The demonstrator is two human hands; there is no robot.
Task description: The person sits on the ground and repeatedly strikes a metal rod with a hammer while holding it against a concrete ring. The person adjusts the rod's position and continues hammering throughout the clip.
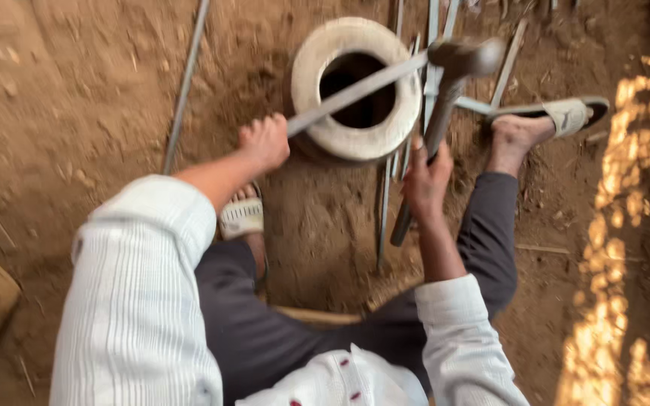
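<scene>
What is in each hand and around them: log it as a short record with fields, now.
left hand: fist closed on flat metal strip
strip position: lies across the pale ring, over its dark opening
right hand: fingers wrapped around hammer handle
hammer head: raised over the ring's right rim, motion-blurred
ground: brown dirt, loose metal rods lying on it
feet: sandal right of the ring

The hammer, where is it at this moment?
In the head view the hammer is right of centre, its handle in the right hand, its head raised beside the pale ring in the dirt.
</scene>
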